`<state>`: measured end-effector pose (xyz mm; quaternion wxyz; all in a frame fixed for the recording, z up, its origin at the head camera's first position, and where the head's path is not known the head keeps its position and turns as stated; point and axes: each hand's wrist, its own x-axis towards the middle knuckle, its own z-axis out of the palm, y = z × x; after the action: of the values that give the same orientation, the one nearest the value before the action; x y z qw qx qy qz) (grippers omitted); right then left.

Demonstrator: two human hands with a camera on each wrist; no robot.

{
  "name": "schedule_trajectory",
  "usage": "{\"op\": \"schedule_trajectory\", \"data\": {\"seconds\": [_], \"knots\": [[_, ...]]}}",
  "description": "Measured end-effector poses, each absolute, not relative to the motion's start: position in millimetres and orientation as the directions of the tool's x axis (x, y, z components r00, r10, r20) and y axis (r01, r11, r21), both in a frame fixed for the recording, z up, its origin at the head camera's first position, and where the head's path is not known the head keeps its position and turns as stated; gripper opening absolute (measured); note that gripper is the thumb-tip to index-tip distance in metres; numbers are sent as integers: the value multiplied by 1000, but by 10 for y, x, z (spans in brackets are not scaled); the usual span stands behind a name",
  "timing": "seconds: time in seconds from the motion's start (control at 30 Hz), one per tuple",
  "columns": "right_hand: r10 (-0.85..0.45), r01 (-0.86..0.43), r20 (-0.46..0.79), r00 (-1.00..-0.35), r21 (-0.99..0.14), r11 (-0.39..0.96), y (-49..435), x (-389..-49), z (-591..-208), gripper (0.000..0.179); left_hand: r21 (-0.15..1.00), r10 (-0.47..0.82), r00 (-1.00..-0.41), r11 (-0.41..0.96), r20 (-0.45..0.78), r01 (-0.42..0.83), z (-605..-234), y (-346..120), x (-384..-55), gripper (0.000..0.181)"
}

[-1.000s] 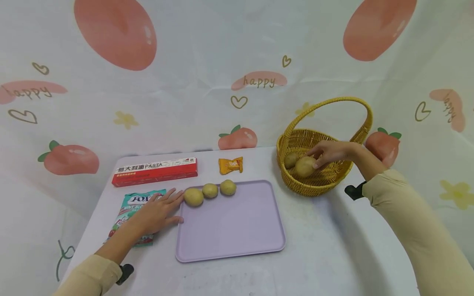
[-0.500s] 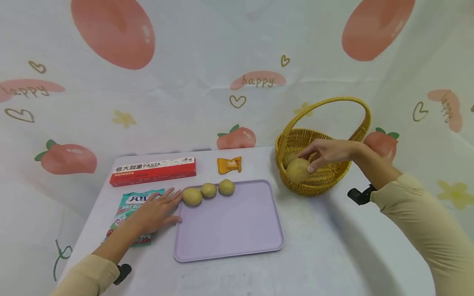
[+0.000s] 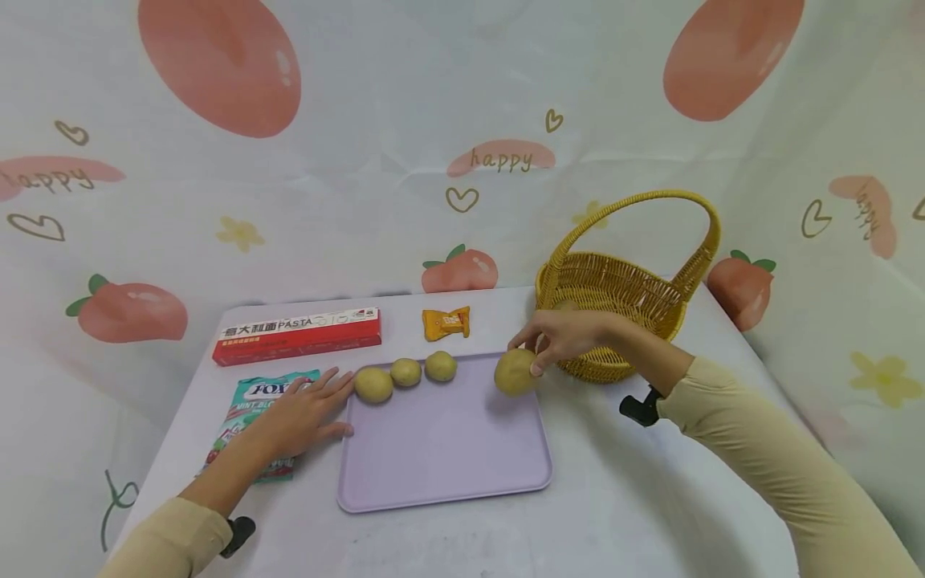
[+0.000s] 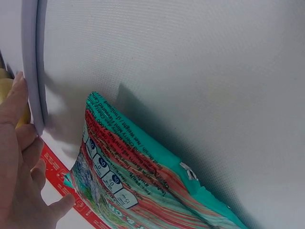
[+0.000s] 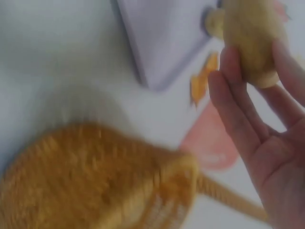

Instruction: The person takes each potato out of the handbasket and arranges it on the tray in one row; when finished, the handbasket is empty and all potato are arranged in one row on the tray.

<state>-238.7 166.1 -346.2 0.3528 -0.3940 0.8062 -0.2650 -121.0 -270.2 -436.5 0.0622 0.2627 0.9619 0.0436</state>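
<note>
My right hand (image 3: 571,333) pinches a potato (image 3: 515,372) between thumb and fingers, over the back right corner of the lilac tray (image 3: 448,445). In the right wrist view, that potato (image 5: 252,43) sits at the fingertips. Three more potatoes lie in a row along the tray's back left: a larger one (image 3: 373,385), a smaller one (image 3: 406,372) and a third (image 3: 441,366). With fingers spread and extended, my left hand (image 3: 307,413) rests at the tray's left edge, fingertips right by the larger potato. Another potato (image 3: 567,306) shows in the yellow wicker basket (image 3: 650,301), partly hidden by my right hand.
The basket, with its tall handle, stands at the back right. Beneath my left forearm lies a teal FOX'S candy bag (image 3: 246,409). A red and white pasta box (image 3: 299,337) lies at the back left, and an orange wrapped snack (image 3: 446,323) lies behind the tray.
My right hand has lifted the potato out of the basket and carried it left to above the tray's corner. The left hand stays in place.
</note>
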Motion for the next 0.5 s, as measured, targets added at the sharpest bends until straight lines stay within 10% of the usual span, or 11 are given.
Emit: {"op": "schedule_trajectory", "data": {"seconds": [0.5], "knots": [[-848, -457, -285, -446, -742, 490, 1238, -2481, -4026, 44, 132, 502, -859, 862, -98, 489, -4384, -2713, -1199, 76]]}}
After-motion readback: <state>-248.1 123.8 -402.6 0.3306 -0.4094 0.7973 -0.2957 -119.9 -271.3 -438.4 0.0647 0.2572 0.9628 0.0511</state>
